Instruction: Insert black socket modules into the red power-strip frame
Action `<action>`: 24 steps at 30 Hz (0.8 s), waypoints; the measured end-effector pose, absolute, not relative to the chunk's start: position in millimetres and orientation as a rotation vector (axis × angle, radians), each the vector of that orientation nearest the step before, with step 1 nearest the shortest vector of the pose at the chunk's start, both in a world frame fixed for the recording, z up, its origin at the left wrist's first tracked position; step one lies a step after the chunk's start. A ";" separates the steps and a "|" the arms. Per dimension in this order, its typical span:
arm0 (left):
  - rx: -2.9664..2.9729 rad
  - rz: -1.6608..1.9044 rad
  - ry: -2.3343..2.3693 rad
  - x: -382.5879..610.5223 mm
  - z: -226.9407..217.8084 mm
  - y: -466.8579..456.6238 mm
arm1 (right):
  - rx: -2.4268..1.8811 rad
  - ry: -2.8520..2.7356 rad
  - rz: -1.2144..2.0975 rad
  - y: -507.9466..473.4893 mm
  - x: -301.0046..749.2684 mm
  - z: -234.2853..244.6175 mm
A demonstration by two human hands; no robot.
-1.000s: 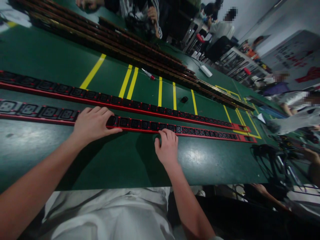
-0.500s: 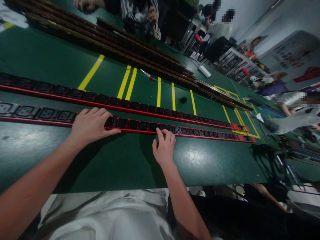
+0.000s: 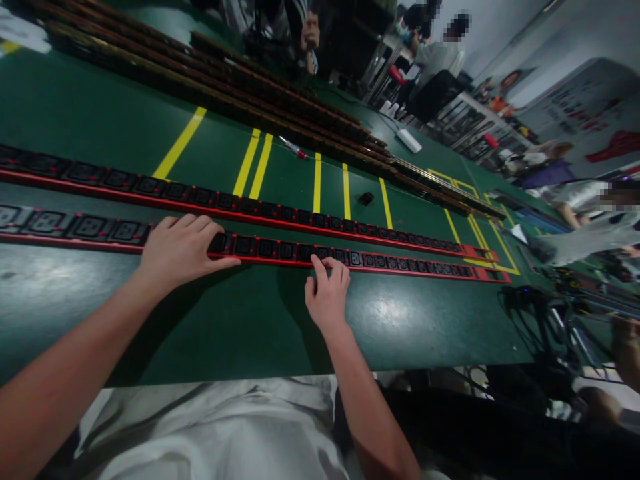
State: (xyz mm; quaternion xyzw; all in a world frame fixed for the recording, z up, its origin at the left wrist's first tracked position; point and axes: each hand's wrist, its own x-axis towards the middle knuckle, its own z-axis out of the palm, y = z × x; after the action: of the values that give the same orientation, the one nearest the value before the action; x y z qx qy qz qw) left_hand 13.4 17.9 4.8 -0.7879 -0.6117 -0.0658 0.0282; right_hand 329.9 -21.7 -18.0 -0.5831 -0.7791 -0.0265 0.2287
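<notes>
Two long red power strips with rows of black sockets lie side by side across the green table. My left hand (image 3: 179, 248) lies over the nearer power strip (image 3: 267, 249), fingers across its far side and thumb along its near edge, gripping it. Further right, my right hand (image 3: 327, 290) touches the near edge of the same strip with bent fingertips. Its thumb stands apart from the fingers, and it holds nothing that I can see. The farther power strip (image 3: 287, 213) runs just beyond my hands, untouched.
Long dark brown rails (image 3: 225, 100) lie bundled along the far side. A small screwdriver (image 3: 293, 147) and a small black part (image 3: 366, 199) lie between them and the strips, among yellow tape lines. Black cables (image 3: 533, 313) lie at right. Other people are around the table.
My hands stay in the same places on the nearer strip. Across the table, a person's hand at the upper left has moved out of sight. At the lower right, another person's arm has shifted.
</notes>
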 end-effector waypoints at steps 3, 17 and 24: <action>-2.431 -0.200 -1.900 12.7 4.4 17.8 | -1.603 -2.133 -0.078 -21.6 329.9 -18.2; -2.387 -0.028 -1.984 -11.7 9.0 16.3 | -1.581 -2.169 -0.093 -19.7 332.9 -22.0; -2.335 0.054 -2.021 -31.3 9.9 12.9 | -1.593 -2.138 -0.061 -20.8 330.2 -18.0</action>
State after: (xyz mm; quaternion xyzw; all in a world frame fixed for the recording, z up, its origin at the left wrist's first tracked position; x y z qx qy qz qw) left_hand -31.3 12.9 9.9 -0.7558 -0.6540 0.0175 0.0266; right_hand 330.2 -20.8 -18.0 -0.5804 -0.7793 -0.0224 0.2352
